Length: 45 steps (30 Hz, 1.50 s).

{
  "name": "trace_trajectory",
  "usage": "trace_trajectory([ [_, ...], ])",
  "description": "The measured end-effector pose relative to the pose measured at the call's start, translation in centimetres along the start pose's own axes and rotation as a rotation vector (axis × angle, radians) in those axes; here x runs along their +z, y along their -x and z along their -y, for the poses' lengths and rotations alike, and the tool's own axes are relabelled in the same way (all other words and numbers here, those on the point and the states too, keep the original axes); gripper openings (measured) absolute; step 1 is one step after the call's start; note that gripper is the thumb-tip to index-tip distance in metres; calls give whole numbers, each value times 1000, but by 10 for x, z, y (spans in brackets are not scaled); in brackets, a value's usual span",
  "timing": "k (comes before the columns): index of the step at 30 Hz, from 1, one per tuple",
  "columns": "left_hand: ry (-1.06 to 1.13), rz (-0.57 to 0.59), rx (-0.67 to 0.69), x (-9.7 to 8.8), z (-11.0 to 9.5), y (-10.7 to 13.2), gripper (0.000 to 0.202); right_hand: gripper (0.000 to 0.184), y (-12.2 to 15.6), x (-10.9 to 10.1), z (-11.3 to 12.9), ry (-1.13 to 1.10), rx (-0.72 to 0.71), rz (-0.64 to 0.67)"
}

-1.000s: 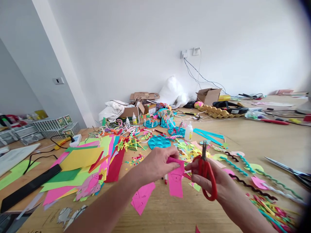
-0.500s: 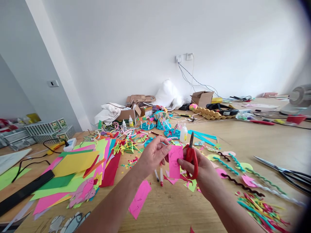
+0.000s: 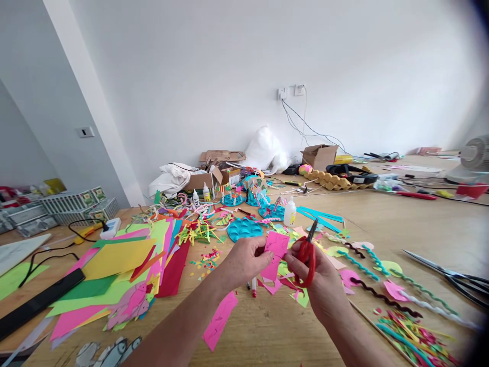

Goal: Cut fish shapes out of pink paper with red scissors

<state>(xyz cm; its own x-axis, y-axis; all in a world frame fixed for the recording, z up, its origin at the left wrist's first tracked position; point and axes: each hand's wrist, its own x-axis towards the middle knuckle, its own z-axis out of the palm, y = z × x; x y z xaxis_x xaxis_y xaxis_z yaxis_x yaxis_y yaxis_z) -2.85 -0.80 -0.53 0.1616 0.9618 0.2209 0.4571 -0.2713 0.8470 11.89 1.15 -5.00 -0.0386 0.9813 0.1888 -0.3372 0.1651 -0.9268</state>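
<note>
Stacked coloured paper sheets [image 3: 122,260], glue bottle [image 3: 290,212], teal egg tray [image 3: 244,229], large steel scissors [image 3: 451,272], white fan [image 3: 471,159].

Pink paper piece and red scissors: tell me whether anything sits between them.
Nothing visible does. The left hand holds the pink paper piece right beside the red scissors in the right hand.

A plain white wall [image 3: 229,61] fills the far side of the room, lit evenly and brightly, with a pair of sockets [image 3: 290,92] high on it from which thin cables [image 3: 305,130] trail down to the long wooden tabletop [image 3: 412,219]. On the left a white pillar [image 3: 91,107] slants up beside a grey wall [image 3: 23,137] that carries a small switch plate [image 3: 84,132]. At the far right edge of the tabletop stands a white fan [image 3: 471,158].
</note>
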Motion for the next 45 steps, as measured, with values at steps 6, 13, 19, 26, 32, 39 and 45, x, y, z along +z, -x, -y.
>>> trace_trajectory([
  [6, 114, -23, 17, 4, 5, -3, 17, 28, 3, 2, 2, -7, -8, 11],
  [13, 303, -6, -35, 10, 10, -4, 18, 30, 8, 5, 2, -46, 79, 73],
  [19, 310, -21, -100, 9, 14, -5, 20, 34, 6, 2, 1, -8, 100, 125],
  [26, 345, 28, -51, 10, 10, -3, 30, 32, 6, 0, 3, 64, 80, 122],
  [32, 422, -20, -86, 10, 10, -5, 29, 34, 0, -5, -1, 76, 71, 201],
  [39, 446, -186, -40, 14, 6, -6, 17, 33, 5, -1, 3, 77, 89, 140],
  [45, 602, -114, -59, 17, 4, -2, 24, 32, 4, -2, 7, 33, 16, 6],
])
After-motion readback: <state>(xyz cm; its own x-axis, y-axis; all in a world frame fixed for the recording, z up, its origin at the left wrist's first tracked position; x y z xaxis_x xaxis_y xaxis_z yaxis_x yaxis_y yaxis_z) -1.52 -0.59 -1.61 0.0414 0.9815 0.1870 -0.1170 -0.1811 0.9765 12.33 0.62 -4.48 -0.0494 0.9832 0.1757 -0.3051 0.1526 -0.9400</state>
